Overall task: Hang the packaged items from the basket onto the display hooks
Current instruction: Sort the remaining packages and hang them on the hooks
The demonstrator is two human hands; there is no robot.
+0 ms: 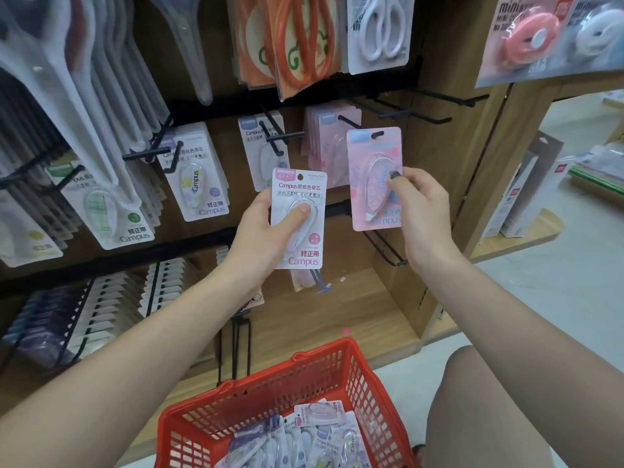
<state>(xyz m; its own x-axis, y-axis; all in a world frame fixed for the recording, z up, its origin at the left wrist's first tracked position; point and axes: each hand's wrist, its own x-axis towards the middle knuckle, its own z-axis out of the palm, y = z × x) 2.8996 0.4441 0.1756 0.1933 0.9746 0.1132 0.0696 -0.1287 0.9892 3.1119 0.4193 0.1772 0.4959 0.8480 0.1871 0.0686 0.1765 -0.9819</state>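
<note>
Step in hand, as judged: pink pkg (374, 179) to be hung on the hook (349, 122) carrying the matching pink stack (324, 136). Pkg is held up just right of that stack, hang slot at top, near level w/ hook tip but not yet threaded. To do it well: slot should be lined up w/ the hook tip first, card kept upright and square to the rod, then slid back till it meets the stack. Grip is best kept low on the card so the slot stays visible. Tilt is to be avoided, since the slot is narrow and the tip could snag the card edge.

Right hand (422, 211): fingers curled, pink pkg pinched at its right edge and blister, thumb on front. Firm hold, not open.

Left hand (260, 228): white pkg (299, 217) gripped, thumb pressed across the clear blister on front, other fingers behind the card and mostly hidden. Held lower and left of the pink one, the two pkgs apart. Probably next in line; a white-card hook (270, 133) sits just above it.

Basket (283, 410): red, at bottom of view below both arms, many more pkgs lying inside. Task judged well short of done.
</note>
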